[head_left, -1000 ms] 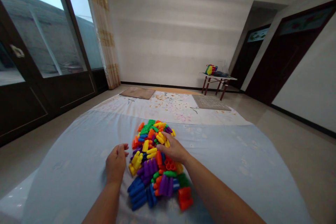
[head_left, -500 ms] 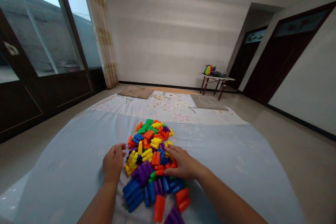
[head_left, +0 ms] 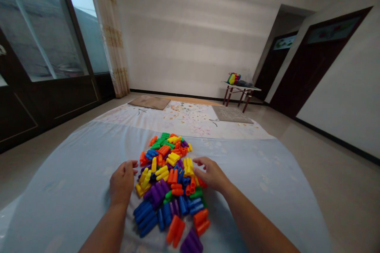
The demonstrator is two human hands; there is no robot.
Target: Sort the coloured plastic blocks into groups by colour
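The left hand and right hand rest empty (fingers loosely curled, the right's slightly spread) just beside opposite edges of a heap of multicoloured plastic peg-shaped blocks lying on a pale blue bedsheet.

Item one, my left hand: bare, back uppermost, fingers loosely curled forward, palm hidden from my view. Item two, my right hand: bare, back uppermost, fingers slightly spread and arched, tips pointing inward to my left, nothing visible between them. Item three, my left forearm: bare, entering from the bottom edge and angling up to the right, wrist nearly straight. Item four, my right forearm: bare, entering from the lower right and angling up to the left, wrist slightly bent. Both hands low in central view, well apart, roughly level.
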